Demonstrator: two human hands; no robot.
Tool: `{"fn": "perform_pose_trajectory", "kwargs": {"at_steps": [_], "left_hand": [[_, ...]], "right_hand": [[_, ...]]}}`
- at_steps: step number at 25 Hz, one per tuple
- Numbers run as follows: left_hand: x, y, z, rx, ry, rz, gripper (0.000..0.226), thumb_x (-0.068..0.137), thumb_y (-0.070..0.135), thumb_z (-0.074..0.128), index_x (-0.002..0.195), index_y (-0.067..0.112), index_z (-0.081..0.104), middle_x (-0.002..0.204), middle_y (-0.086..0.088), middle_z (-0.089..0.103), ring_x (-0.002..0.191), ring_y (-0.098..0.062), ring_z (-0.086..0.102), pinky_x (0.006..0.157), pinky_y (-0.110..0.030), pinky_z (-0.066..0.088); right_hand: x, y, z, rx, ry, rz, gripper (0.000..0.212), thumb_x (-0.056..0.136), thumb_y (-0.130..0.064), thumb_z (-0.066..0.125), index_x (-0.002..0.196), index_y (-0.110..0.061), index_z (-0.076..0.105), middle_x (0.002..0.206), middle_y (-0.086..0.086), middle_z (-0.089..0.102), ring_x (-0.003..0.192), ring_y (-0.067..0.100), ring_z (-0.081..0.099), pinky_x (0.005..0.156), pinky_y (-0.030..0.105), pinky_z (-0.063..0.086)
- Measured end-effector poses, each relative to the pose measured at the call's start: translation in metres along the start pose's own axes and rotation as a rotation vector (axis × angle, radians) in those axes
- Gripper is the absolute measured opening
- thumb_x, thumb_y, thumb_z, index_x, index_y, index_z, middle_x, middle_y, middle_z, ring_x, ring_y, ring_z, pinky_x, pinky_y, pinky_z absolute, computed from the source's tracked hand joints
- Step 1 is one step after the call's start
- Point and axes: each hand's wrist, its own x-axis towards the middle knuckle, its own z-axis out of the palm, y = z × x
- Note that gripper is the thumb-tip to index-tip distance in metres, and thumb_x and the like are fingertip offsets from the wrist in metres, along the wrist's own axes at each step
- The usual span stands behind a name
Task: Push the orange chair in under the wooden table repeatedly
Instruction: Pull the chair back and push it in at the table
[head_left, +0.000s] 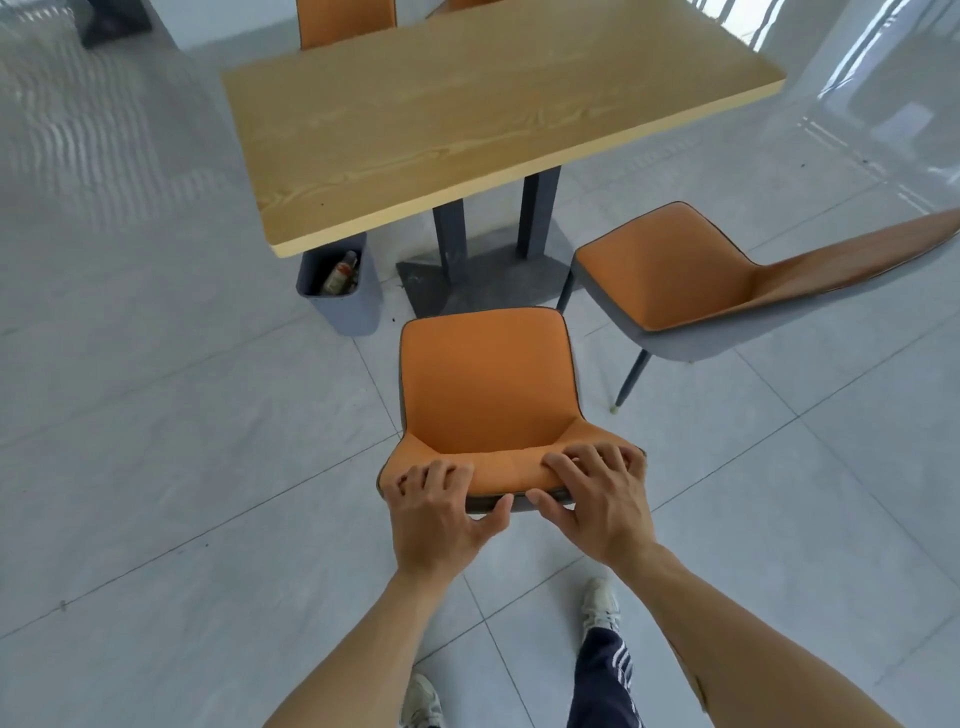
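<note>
Nearest, at 6 o'clock: two pale sneakers, one (422, 699) at lower centre, the other (601, 605) ahead of it below a dark striped trouser leg (605, 680); both stand on grey floor tiles (156, 467). Two bare forearms reach forward from the bottom edge. Left hand (439, 512): fingers curled over the top edge of the backrest, thumb hooked behind it, gripping. Right hand (597, 496): the same grip just beside it at 3 o'clock, fingers over the front, thumb on the grey rear edge. Orange chair (488, 384): orange seat with grey shell, centre of view, front edge toward 12 o'clock, standing clear of the wooden table (467, 119), seat not under the top. Grey bin (358, 306): on the floor at 10 o'clock from the chair, partly under the table corner, a bottle (343, 273) inside. Table pedestal (452, 244): dark posts on a dark floor plate. Second orange chair (675, 265): at 2 o'clock, turned sideways, beside the table. Farthest, at 12 o'clock: another orange chair back (345, 23) beyond the table's far edge.
</note>
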Motion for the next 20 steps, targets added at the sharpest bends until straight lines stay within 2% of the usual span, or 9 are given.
{"fn": "perform_pose_trajectory", "kwargs": {"at_steps": [5,8,12,15,20], "left_hand": [[0.042,0.058,0.020,0.032,-0.019,-0.136,0.067,0.083,0.078,0.039,0.099,0.019,0.067,0.101,-0.005,0.070,0.094,-0.029,0.062,0.086,-0.046,0.044],[0.073,0.109,0.030,0.040,-0.055,-0.227,0.068,0.085,0.078,0.035,0.100,0.019,0.065,0.100,-0.004,0.069,0.095,-0.028,0.061,0.086,-0.045,0.041],[0.103,0.139,0.033,0.053,-0.153,-0.266,0.074,0.086,0.081,0.024,0.108,0.022,0.063,0.108,-0.001,0.067,0.101,-0.026,0.058,0.089,-0.045,0.041],[0.121,0.152,0.033,0.063,-0.203,-0.300,0.079,0.084,0.083,0.014,0.115,0.025,0.059,0.116,0.000,0.065,0.108,-0.026,0.056,0.095,-0.048,0.040],[0.123,0.151,0.033,0.059,-0.233,-0.321,0.077,0.084,0.084,0.015,0.118,0.027,0.056,0.121,0.001,0.062,0.111,-0.025,0.055,0.097,-0.048,0.040]], "right_hand": [[0.053,0.072,-0.012,0.074,-0.068,-0.110,0.047,0.091,-0.070,0.041,0.098,-0.029,0.064,0.099,-0.007,0.064,0.091,0.023,0.055,0.087,0.046,0.035],[0.088,0.128,-0.026,0.067,-0.170,-0.197,0.050,0.093,-0.071,0.035,0.104,-0.031,0.062,0.104,-0.008,0.063,0.098,0.023,0.055,0.089,0.047,0.035],[0.119,0.168,-0.032,0.035,-0.289,-0.215,0.052,0.093,-0.072,0.026,0.112,-0.035,0.057,0.112,-0.010,0.061,0.106,0.023,0.052,0.095,0.049,0.035],[0.138,0.186,-0.030,0.049,-0.298,-0.233,0.050,0.094,-0.072,0.026,0.112,-0.037,0.056,0.112,-0.012,0.060,0.105,0.022,0.051,0.094,0.048,0.035],[0.141,0.188,-0.025,0.088,-0.297,-0.249,0.045,0.094,-0.071,0.030,0.109,-0.037,0.055,0.112,-0.012,0.061,0.105,0.022,0.052,0.093,0.047,0.036]]}}
